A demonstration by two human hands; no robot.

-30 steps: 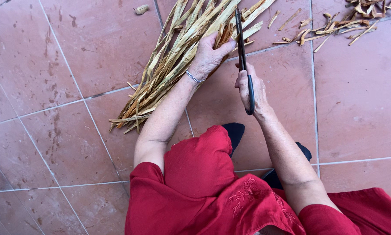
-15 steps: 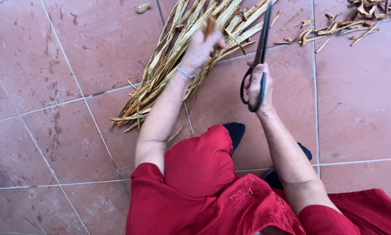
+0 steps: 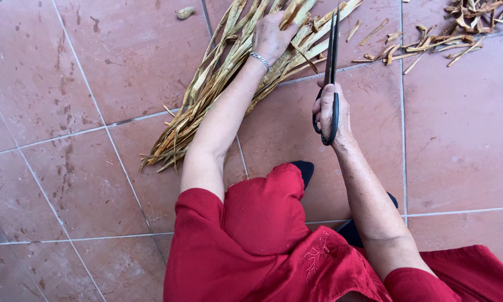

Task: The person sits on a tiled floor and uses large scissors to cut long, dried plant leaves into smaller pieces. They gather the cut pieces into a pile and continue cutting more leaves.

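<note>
A long bundle of dry tan leaf strips point(image 3: 218, 84) lies slanted on the reddish tiled floor point(image 3: 95, 72). My left hand point(image 3: 271, 34), with a thin silver bracelet at the wrist, reaches far up into the bundle and closes on a strip near the top edge of the view. My right hand point(image 3: 334, 112) grips the loop handles of big black scissors point(image 3: 331, 61). Their blades are together and point up, with the tips among the strips at the bundle's right side.
A heap of short cut leaf pieces point(image 3: 458, 28) lies at the upper right, with loose bits point(image 3: 374, 33) nearby. One small dry scrap point(image 3: 185, 12) sits at the top. My red clothing point(image 3: 262, 246) and black shoes point(image 3: 304, 168) fill the lower middle.
My left hand has moved up the bundle, away from me. The scissors swung from leaning left to nearly upright, and my right hand shifted slightly right.
</note>
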